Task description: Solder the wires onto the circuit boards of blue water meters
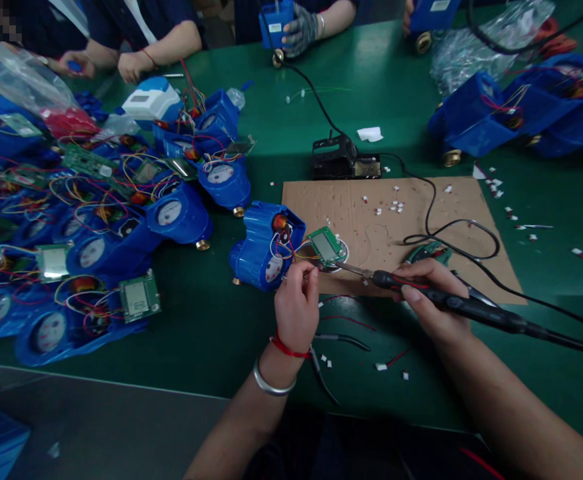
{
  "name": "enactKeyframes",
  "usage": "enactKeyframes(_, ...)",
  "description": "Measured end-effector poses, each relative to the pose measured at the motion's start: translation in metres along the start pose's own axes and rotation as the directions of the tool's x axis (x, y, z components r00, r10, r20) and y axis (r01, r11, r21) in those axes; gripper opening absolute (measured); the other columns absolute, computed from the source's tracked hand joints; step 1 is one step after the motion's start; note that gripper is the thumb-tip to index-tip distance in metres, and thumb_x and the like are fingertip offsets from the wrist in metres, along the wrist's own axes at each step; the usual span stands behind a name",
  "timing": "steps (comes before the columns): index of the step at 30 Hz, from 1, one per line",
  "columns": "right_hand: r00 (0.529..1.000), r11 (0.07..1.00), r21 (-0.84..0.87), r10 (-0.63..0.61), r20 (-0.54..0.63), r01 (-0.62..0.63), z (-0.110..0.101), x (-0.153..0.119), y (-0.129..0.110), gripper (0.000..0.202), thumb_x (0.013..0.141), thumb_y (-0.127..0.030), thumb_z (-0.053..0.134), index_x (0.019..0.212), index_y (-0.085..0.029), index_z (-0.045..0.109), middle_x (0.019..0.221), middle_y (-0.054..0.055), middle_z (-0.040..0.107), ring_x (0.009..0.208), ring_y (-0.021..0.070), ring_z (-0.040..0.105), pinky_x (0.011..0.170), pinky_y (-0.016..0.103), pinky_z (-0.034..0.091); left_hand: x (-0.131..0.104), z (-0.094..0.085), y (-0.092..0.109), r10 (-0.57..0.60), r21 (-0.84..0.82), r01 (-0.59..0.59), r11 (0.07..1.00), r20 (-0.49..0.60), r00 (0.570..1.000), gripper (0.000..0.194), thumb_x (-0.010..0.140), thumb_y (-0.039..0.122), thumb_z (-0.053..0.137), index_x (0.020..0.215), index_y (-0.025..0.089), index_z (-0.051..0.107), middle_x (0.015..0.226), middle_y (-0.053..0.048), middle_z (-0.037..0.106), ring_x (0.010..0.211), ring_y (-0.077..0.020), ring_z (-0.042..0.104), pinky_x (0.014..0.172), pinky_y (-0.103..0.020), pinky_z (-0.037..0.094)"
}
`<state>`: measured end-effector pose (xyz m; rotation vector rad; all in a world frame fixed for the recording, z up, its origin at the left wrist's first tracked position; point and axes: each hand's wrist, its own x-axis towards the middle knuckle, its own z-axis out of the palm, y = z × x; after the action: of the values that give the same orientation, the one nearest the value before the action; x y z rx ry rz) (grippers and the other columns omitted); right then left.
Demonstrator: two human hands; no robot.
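My right hand (428,297) grips a black soldering iron (471,308), its metal tip pointing left at a small green circuit board (326,247) with a grey display. That board hangs by coloured wires from a blue water meter housing (261,243) lying at the left edge of a brown cardboard sheet (451,227). My left hand (297,308) pinches a thin wire just below the board, fingers closed on it. A red string and a silver bangle circle the left wrist.
A heap of blue meters (96,247) with loose boards and wires fills the left of the green table (211,327). A black iron stand (344,160) sits behind the cardboard. More blue housings (516,113) lie far right. Other people's hands work along the far edge.
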<state>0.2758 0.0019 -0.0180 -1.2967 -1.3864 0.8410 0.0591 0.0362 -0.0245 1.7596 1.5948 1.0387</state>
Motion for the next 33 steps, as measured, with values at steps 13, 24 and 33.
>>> enactKeyframes(13,1.000,1.000,-0.011,0.006,-0.010,-0.006,0.001,-0.002,0.001,0.017,0.079,-0.033,0.065,0.094,-0.025,0.063,0.075,0.001,0.063,0.060,0.0179,0.058,0.054,0.033,0.045,0.005,0.003,0.004,0.124,-0.006,-0.124,0.992,-0.030,0.992,0.008,0.086,0.010,0.051,0.086,0.017,0.055,0.087,-0.004,0.058,0.077,-0.0131,0.054,0.068,-0.026,0.045)
enactKeyframes(24,0.999,0.997,-0.069,-0.014,0.032,0.016,0.001,0.000,-0.005,0.016,0.080,-0.032,0.064,0.094,-0.025,0.062,0.081,0.002,0.063,0.066,0.0187,0.059,0.058,0.033,0.045,0.006,0.002,0.003,0.140,-0.001,-0.141,0.990,-0.035,0.989,0.009,0.085,0.009,0.051,0.084,0.017,0.055,0.087,-0.004,0.059,0.084,-0.0151,0.055,0.076,-0.029,0.047)
enactKeyframes(33,0.984,0.994,-0.032,-0.094,0.151,0.100,-0.003,0.005,-0.009,0.021,0.080,-0.024,0.064,0.100,-0.026,0.060,0.090,0.005,0.063,0.080,0.0218,0.060,0.068,0.035,0.046,0.005,0.002,0.002,0.198,0.023,-0.197,0.980,-0.046,0.979,0.008,0.087,0.011,0.051,0.088,0.017,0.057,0.091,-0.005,0.060,0.090,-0.0152,0.056,0.083,-0.031,0.046)
